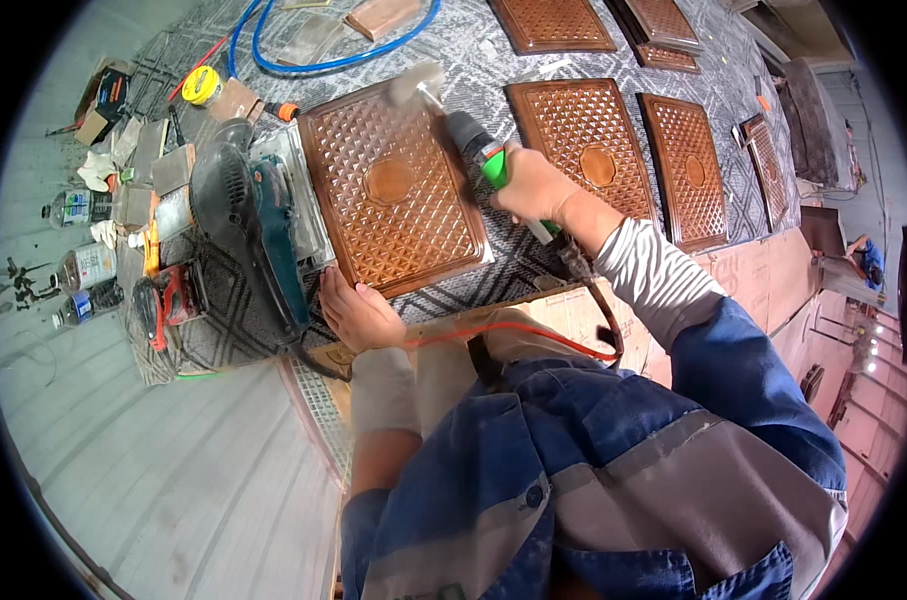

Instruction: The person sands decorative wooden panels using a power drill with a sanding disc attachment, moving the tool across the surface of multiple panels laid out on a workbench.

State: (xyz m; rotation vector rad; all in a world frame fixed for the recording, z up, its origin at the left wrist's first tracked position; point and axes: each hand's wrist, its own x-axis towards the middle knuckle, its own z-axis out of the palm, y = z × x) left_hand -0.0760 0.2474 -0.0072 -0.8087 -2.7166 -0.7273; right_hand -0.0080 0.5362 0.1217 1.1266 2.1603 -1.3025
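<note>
A brown carved wooden panel point(351, 150), patterned with small raised diamonds around a plain central medallion, lies in front of me. My right hand point(538, 185) is closed around a green and black rotary power tool point(470, 137). The tool's round working head, smeared by motion, is over the panel's far right corner; whether it touches cannot be made out. At the near left corner, my left hand point(358, 310) rests against the panel's edge, fingers stretched and holding no tool.
Several similar panels point(580, 115) lie to the right. Left of my panel stand a teal and black belt sander point(271, 225) and a red sander point(178, 300). A blue hose point(348, 66) curves at the back; bottles point(85, 265) line the left. An orange hose point(533, 328) crosses near my waist.
</note>
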